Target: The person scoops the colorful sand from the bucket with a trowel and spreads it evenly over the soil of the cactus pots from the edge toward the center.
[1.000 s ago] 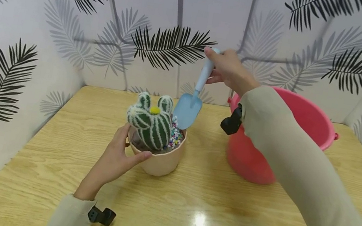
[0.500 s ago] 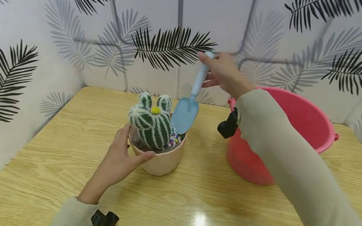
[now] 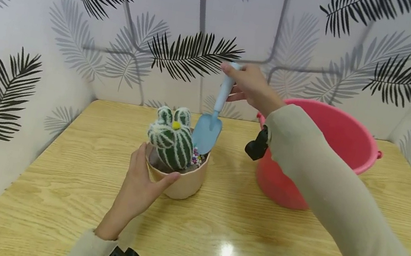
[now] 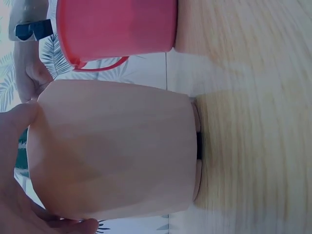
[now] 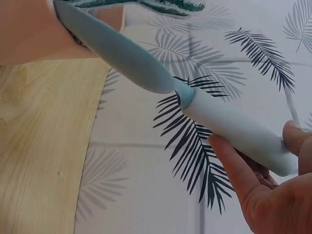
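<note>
In the head view, a beige plant pot (image 3: 183, 185) stands on the table holding a fuzzy green-and-white toy cactus (image 3: 175, 150) with a yellow flower. Small multicoloured beads (image 3: 197, 158) lie on the dark fill at the pot's right side. My left hand (image 3: 140, 189) grips the pot's rim, thumb on the near side, fingers around the left. My right hand (image 3: 249, 85) holds a light blue trowel (image 3: 206, 132) by its handle, blade down inside the pot's right rim among the beads. The blade's tip is hidden. The right wrist view shows the trowel handle (image 5: 234, 126) between thumb and fingers.
A large pink-red bucket (image 3: 282, 181) stands to the right of the pot, partly behind my right forearm; its contents are hidden. A wall with leaf-patterned covering (image 3: 240, 20) rises behind the wooden table (image 3: 186, 242).
The trowel has moved slightly down and left, its blade lower in the pot, and fewer beads show. My left hand has shifted a little right, and the cactus has turned slightly.
</note>
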Demonstrator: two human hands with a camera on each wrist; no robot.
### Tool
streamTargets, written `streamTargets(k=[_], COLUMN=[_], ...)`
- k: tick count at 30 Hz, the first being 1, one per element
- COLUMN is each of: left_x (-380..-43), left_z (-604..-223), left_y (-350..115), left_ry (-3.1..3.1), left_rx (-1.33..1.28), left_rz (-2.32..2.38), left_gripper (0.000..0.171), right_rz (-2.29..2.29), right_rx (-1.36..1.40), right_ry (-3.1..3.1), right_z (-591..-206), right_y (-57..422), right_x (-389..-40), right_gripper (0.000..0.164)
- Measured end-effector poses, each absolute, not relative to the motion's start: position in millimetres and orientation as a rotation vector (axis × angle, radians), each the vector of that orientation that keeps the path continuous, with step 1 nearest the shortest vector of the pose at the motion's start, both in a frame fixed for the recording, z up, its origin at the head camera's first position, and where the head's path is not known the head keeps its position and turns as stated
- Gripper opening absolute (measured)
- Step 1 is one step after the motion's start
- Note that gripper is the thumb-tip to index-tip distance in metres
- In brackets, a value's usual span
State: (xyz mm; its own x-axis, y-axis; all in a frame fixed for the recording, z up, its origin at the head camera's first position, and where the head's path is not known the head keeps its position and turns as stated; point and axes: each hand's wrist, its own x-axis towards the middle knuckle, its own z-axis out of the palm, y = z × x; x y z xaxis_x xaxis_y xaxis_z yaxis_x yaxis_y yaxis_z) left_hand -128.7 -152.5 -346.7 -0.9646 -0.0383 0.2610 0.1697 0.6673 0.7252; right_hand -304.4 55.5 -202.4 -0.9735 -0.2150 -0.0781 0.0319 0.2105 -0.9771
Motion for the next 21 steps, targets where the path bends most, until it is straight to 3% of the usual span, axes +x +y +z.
streamTargets(k=[21], left_x=[-125], left_z=[-341], left_y=[-157], left_ry=[-2.669], left_rx=[-0.106], left_rz=[-1.167], left_gripper=[0.095], right_rz=[-1.912], right_rx=[-0.341], right_ry=[2.356], right_z=[-185], right_y=[56], right_x=[-298], right_gripper=[0.036])
